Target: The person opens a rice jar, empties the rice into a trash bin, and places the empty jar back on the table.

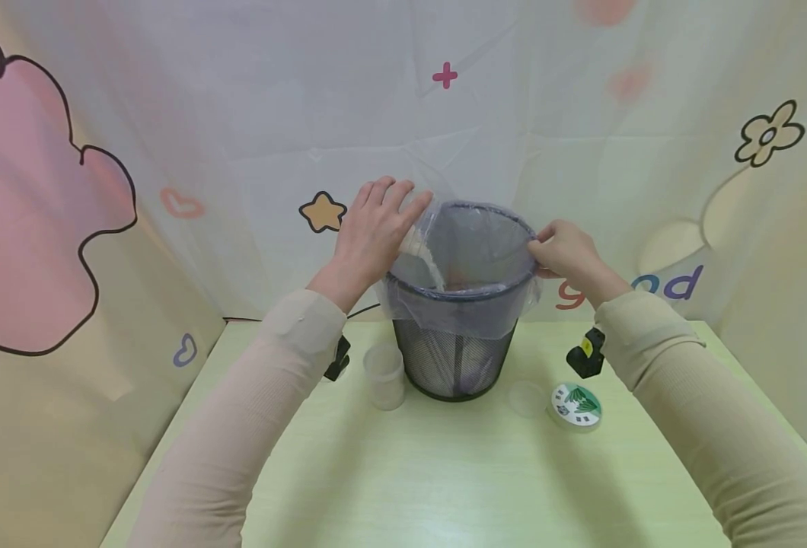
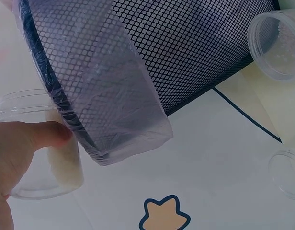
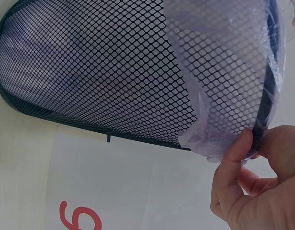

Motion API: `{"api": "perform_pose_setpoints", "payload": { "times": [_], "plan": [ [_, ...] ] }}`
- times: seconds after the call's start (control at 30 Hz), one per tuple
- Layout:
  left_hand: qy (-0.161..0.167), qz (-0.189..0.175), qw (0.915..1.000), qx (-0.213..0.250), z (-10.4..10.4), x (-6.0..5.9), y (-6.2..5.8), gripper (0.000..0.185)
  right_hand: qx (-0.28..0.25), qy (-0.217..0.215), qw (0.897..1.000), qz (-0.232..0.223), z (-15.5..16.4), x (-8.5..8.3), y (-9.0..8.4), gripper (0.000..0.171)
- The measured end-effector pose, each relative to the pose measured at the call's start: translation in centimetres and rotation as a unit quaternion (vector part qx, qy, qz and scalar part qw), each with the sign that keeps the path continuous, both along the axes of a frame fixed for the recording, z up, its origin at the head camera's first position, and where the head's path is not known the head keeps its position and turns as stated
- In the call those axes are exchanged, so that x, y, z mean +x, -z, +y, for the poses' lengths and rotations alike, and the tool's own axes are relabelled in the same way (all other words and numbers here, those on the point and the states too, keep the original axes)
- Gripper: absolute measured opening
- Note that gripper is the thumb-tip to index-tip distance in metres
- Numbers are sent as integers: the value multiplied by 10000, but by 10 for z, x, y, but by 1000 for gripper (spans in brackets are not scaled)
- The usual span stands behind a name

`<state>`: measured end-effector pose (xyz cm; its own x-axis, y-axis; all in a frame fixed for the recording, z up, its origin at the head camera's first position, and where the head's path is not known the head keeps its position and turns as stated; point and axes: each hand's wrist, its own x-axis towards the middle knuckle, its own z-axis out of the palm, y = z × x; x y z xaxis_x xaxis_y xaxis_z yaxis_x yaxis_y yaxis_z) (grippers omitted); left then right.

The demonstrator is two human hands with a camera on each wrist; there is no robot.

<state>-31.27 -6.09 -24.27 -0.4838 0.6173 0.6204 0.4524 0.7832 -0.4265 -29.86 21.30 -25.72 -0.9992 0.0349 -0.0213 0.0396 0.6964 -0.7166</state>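
Observation:
A black mesh wastebasket [image 1: 458,369] stands upright, lined with a translucent plastic bag [image 2: 123,110] folded over its rim. My left hand [image 1: 374,232] grips a clear plastic jar [image 2: 35,179], tilted over the left side of the rim. Out of the jar a stream of fine whitish grains [image 1: 435,270] runs down into the lined basket; pale contents [image 2: 64,165] still lie along the jar's wall. On the other side, my right hand [image 1: 571,251] pinches the rim and bag between thumb and fingers, as the right wrist view shows. The basket's bottom contents are mostly hidden.
Left of the basket stands another clear jar [image 1: 384,378] with some pale contents. To the right, a clear round lid [image 1: 527,399] lies beside a round container with a green-and-white label [image 1: 577,406]. A printed curtain [image 1: 294,99] hangs behind the table [image 1: 444,479].

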Motion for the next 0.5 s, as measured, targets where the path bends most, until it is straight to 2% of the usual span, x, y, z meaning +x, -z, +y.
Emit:
{"api": "perform_pose_setpoints", "payload": {
  "times": [0.5],
  "plan": [
    [85,104,9999,-95,0,0,0,51,-22,8,10000,-41,0,1,-1,37]
  ]
}}
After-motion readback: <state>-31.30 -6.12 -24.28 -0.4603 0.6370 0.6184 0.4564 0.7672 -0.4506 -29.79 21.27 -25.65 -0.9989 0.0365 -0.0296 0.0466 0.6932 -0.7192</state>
